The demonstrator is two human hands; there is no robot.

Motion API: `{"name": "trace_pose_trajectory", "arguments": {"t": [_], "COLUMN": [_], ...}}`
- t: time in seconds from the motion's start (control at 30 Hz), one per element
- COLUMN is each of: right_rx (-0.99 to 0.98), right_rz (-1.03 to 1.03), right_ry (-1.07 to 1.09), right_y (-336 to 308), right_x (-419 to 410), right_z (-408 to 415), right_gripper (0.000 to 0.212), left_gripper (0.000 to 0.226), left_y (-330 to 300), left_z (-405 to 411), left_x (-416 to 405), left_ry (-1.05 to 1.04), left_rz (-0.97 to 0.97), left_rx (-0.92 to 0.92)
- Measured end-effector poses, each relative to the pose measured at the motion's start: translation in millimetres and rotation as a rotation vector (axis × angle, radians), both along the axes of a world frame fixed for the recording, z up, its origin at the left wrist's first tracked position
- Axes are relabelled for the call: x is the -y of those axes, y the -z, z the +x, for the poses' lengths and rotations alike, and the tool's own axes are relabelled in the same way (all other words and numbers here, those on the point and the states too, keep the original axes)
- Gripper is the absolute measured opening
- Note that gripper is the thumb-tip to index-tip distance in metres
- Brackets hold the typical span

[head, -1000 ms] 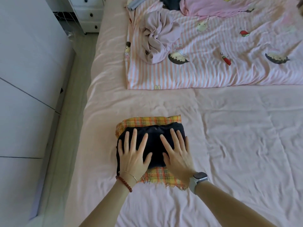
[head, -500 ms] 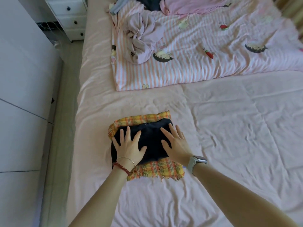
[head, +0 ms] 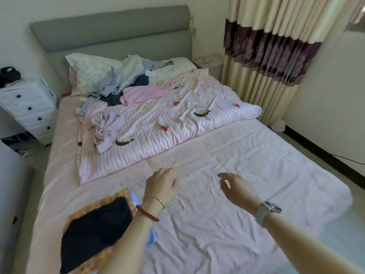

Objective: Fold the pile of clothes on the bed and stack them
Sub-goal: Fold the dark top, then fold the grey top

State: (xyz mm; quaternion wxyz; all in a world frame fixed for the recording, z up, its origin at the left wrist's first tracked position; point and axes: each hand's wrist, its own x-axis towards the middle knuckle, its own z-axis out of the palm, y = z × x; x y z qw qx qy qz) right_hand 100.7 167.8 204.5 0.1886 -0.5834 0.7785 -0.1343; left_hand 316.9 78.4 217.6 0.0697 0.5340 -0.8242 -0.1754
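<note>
Lifting off the stack now: both hands that were pressed flat on the folded dark garment point(head: 94, 230) a moment ago are up and forward, and the view has swung from the stack up to the whole bed point(head: 256, 194). The left hand point(head: 162, 184) hovers over bare sheet with fingers loosely curled, holding nothing; the right hand point(head: 235, 184) floats beside it at 3 o'clock, also relaxed and holding nothing. The dark piece sits on the plaid garment point(head: 116, 196) at 7 o'clock, close to the bed's left edge, so that fold looks finished and the reach is on for the next item. The unfolded pile point(head: 122, 86) lies at 11 o'clock by the pillow point(head: 88, 70), with a lilac garment point(head: 106, 131) crumpled nearer on the striped quilt point(head: 167, 131). Plenty of open sheet from centre to 4 o'clock for spreading a piece; the stack has little margin on its left.
</note>
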Motion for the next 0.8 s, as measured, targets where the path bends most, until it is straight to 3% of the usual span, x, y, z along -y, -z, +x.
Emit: {"name": "trace_pose_trajectory", "arguments": {"t": [0.23,0.4,0.57,0.8], "right_rx": [0.012,-0.004,-0.041,-0.103], "right_rz": [-0.06,-0.037,-0.01,0.146], "right_ry": [0.199,0.355,0.412,0.322], "right_y": [-33,-24,-5,-6], "right_x": [-128,-188,-186,-119], "right_z": [-208,-335,-446,-599], "right_gripper": [0.033,0.033,0.034,0.028], "left_gripper": [0.04,0.039,0.038,0.041], "left_y": [-14,-5,17,41], "left_z": [-228,-373,-496,-654], "left_x": [-102,-127,-111,-48], "left_ry": [0.082,0.184,0.233,0.214], "left_rz": [0.019,0.039,0.042,0.138], "left_rx": [-0.15,-0.178,-0.149,-0.146]}}
